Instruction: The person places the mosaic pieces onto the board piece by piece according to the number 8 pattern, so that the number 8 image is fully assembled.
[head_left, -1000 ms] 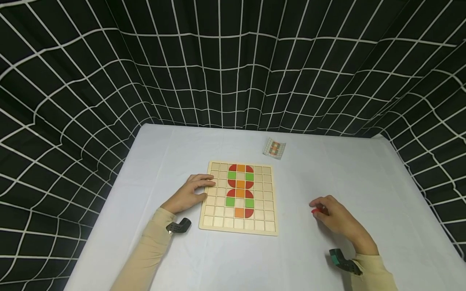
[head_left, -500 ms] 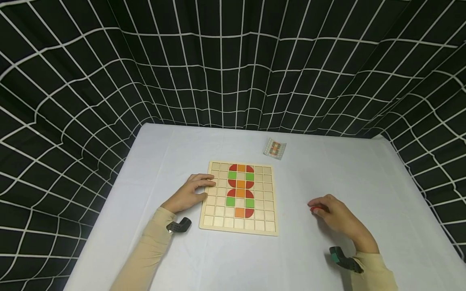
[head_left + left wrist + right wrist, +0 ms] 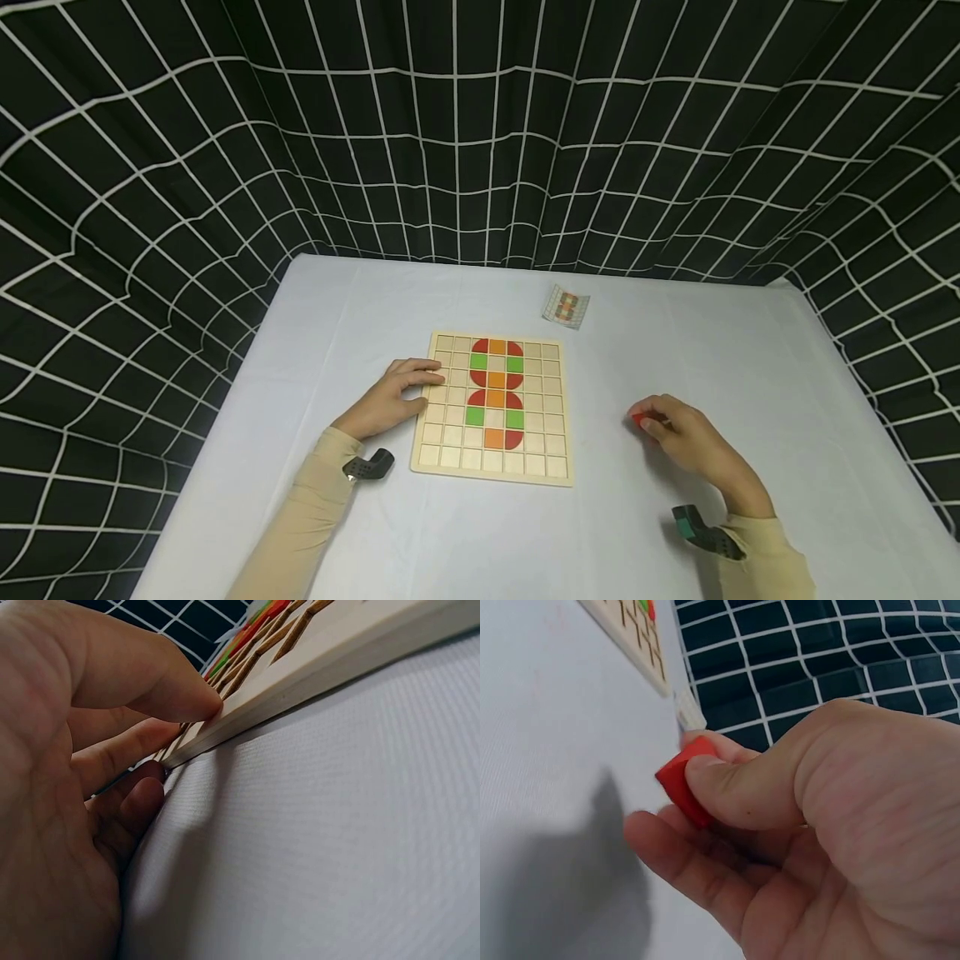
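A wooden grid board point(image 3: 450, 457) lies on the table with red, orange and green tiles set in its middle columns. Toward its lower end, an orange tile point(image 3: 494, 438) sits beside a rounded red tile point(image 3: 513, 439), and the cell left of the orange one is bare wood. My left hand point(image 3: 386, 402) rests at the board's left edge, fingertips on the rim, as the left wrist view also shows. Off to the board's right, my right hand point(image 3: 682, 429) pinches a red tile point(image 3: 681, 780) between thumb and fingers, above the white cloth.
A small pattern card point(image 3: 566, 307) with a printed grid lies beyond the board's upper right corner. White cloth point(image 3: 337, 300) covers the table. Black curtain point(image 3: 495, 167) with white grid lines hangs around the back and sides.
My right hand has shifted slightly left, toward the board, and the red tile has turned in its fingers. The left hand and the board have stayed put.
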### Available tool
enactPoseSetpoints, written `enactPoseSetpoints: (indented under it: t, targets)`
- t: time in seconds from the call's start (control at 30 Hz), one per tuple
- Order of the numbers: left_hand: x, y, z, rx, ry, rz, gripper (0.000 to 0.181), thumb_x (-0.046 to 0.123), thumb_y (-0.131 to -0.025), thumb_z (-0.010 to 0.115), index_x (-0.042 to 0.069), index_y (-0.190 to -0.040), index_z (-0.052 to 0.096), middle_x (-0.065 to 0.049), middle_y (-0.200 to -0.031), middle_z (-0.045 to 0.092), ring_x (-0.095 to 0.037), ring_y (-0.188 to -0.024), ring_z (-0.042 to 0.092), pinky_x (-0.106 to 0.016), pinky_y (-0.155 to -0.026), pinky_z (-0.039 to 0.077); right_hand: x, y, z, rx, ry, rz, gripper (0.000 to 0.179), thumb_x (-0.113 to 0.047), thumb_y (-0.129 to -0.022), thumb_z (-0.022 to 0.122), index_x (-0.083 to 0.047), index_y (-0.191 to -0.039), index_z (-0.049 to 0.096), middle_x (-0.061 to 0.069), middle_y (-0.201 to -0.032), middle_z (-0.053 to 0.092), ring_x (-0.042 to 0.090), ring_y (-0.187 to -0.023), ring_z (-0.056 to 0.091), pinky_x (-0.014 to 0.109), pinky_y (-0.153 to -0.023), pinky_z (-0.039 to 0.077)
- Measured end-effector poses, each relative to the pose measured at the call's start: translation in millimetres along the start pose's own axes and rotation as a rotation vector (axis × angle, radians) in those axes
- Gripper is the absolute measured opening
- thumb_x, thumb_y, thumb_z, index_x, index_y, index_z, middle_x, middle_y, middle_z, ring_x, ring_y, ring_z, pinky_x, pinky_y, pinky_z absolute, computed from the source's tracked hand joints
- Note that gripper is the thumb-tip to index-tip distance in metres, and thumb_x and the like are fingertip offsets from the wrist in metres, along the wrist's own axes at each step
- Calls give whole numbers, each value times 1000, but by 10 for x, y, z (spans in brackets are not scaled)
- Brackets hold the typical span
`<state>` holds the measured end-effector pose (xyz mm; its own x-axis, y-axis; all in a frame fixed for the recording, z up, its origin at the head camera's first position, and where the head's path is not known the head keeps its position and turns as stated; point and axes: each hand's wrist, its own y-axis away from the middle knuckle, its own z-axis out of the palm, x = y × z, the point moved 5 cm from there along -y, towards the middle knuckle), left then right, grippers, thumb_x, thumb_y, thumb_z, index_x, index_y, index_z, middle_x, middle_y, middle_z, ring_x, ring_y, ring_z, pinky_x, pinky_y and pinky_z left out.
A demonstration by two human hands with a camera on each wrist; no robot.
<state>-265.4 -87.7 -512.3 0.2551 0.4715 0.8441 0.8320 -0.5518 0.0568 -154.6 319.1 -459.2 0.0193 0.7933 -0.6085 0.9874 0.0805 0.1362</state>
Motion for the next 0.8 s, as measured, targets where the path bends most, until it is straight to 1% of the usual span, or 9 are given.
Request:
enactPoseSetpoints:
  t: [0.07,0.2,0.37,0.43,0.53,0.63,0.67,0.73,0.8]
  targets:
    - [5,1,-2,1,-3,0,40,5,-93,64,10,-133,66,0,-155,48,-26,-149,31,-53,-126,29,-36,-19,1,-13,-40,-3,15,2,-98,57,-2,-110,64,9,-100,67,14,-81,62,22,-64,54]
    - [8,3,-4,-1,1,-1,40,5,-93,64,10,-133,66,1,-155,48,-25,-149,31,-52,-126,29,-115,-61,15,-39,-109,3,10,-1,-101,55,-1,-110,57,11,-101,70,16,-82,64,25,-63,57]
    - [8,2,0,-3,4,2,41,5,-93,64,11,-133,66,1,-155,48,-25,-150,30,-52,-126,29,-197,-120,59,-37,-120,36,11,-4,-100,58,-1,-111,57,14,-103,73,19,-78,64,23,-62,55]
    - [9,0,1,-2,0,7,40,5,-93,64,11,-133,66,0,-154,48,-25,-149,31,-53,-126,29,-224,-145,66,-17,-116,31,15,-5,-99,60,0,-113,58,16,-106,75,20,-77,67,23,-62,55]
    - [12,-3,-1,0,-5,12,40,5,-93,64,10,-132,66,0,-154,49,-26,-149,32,-53,-126,29,-258,-180,57,32,-116,1,26,-4,-99,60,2,-124,57,20,-112,76,22,-79,72,23,-64,58]
    - [18,-2,-5,-1,-6,10,40,5,-93,64,11,-132,66,0,-154,49,-26,-149,32,-53,-126,29,-289,-208,36,86,-115,-35,30,-3,-99,60,3,-129,59,21,-115,75,25,-84,75,25,-68,62]
    - [19,0,-6,-2,-6,8,40,5,-93,64,11,-132,66,0,-154,49,-26,-149,32,-53,-126,29,-299,-215,30,99,-121,-41,28,-4,-99,60,2,-127,61,20,-115,75,25,-84,75,26,-69,63]
    - [21,3,-7,-3,-4,3,40,5,-93,64,11,-133,66,0,-154,49,-26,-149,31,-53,-126,29,-315,-229,21,117,-140,-43,20,-7,-99,62,0,-118,66,19,-112,76,26,-83,75,27,-69,63]
    - [21,7,-9,-4,-2,0,40,5,-93,64,10,-133,66,0,-154,48,-26,-150,31,-53,-126,29,-336,-237,8,144,-129,-47,13,-10,-98,65,-5,-109,68,15,-107,77,22,-80,73,26,-67,62]
